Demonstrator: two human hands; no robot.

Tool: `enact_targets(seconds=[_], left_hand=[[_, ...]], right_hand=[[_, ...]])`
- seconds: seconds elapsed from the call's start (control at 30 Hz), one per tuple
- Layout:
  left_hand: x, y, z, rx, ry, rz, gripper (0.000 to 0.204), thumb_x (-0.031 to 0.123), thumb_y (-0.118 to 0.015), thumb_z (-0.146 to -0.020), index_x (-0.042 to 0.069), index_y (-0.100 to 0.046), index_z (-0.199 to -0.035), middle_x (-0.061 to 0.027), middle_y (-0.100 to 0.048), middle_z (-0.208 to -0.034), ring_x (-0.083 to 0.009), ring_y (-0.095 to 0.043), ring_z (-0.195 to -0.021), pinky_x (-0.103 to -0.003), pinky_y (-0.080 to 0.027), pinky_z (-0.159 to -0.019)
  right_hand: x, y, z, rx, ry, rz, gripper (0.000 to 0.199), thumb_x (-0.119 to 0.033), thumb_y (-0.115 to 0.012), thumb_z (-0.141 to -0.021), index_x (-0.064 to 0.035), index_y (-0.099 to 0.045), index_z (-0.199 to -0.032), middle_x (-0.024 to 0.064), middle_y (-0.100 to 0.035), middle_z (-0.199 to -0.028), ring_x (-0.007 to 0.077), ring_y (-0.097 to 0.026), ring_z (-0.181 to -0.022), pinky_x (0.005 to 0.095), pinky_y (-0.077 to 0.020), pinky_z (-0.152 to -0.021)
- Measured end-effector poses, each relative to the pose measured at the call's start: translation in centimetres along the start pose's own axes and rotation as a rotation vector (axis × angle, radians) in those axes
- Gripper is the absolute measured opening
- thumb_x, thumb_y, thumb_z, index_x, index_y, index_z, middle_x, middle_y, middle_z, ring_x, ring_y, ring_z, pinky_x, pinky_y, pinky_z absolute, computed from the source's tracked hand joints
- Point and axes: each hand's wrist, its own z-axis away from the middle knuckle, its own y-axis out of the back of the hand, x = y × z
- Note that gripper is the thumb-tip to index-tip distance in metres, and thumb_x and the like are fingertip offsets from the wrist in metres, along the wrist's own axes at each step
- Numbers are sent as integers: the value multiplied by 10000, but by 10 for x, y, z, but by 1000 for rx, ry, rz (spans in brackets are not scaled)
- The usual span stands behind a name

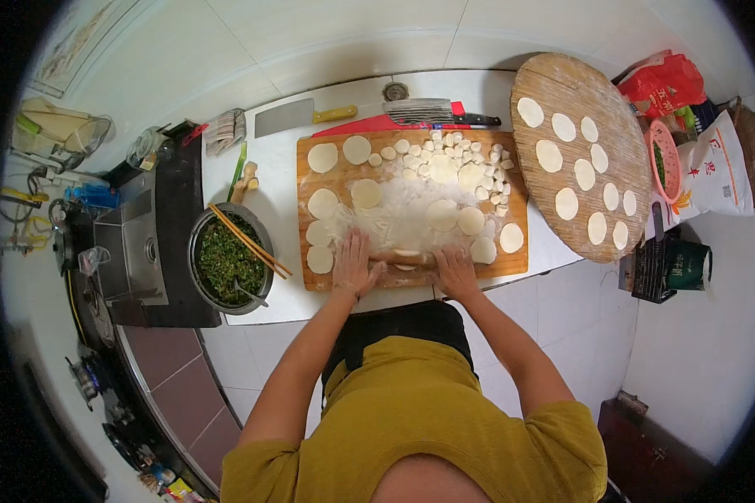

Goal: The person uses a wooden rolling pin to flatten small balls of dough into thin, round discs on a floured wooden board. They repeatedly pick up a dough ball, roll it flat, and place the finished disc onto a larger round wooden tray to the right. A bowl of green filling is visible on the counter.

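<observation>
A wooden rolling pin lies crosswise near the front edge of a floured wooden board. My left hand bears down on its left end, while my right hand covers the right end. A small dough round shows under the pin between my hands. Flat dough wrappers line the board's left side, and others lie to the right, one a lone wrapper. Many small dough pieces are heaped at the back right. Loose flour covers the board's middle.
Left of the board stands a bowl of chopped green filling with chopsticks across it. Behind lie a cleaver and a black-handled knife. A round wooden board with wrappers overlaps the right side. Beyond are a pink basket and bags.
</observation>
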Motion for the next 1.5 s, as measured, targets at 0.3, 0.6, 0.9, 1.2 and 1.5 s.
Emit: enact_targets(seconds=[0.3,0.6,0.9,1.2,1.5], left_hand=[[42,10,-42,195,-580,72,448,200,-630,-776,86,-518,-1195,-104,-514,-1242,-296,-480,-1168,-429,-382,-1011],[61,40,-27,50,-388,484,235,104,-640,-767,51,-595,-992,-115,-649,-958,-334,-613,-865,-410,-490,-772],[2,12,-46,241,88,347,502,113,-643,-775,34,-464,-1237,-195,-484,-1291,-341,-479,-1174,-420,-386,-979],[25,-25,-31,-108,-62,24,785,409,-483,-877,62,-122,-1483,-199,-28,-1543,-369,-69,-1418,-480,-105,-1144],[55,-15,-2,109,111,162,791,436,-499,-865,70,-161,-1479,-202,-49,-1541,-404,-58,-1411,-491,-68,-1139]], right_hand=[[19,23,-10,-39,30,-256,286,-172,-562,-818,-48,-516,-1072,166,-554,-988,364,-552,-921,430,-440,-814],[37,19,3,-402,-392,-1220,346,-351,-490,-933,-47,-560,-1083,70,-561,-808,198,-533,-676,328,-438,-573],[30,16,4,-178,-624,-1364,249,-328,-480,-954,-92,-547,-992,-19,-472,-707,79,-383,-492,231,-302,-417],[17,33,14,45,-434,-778,291,-308,-547,-905,-41,-539,-1018,137,-562,-756,253,-570,-695,378,-448,-637],[17,38,3,-122,-251,-389,329,-290,-602,-857,-90,-513,-1103,153,-602,-931,354,-594,-862,433,-480,-698]])
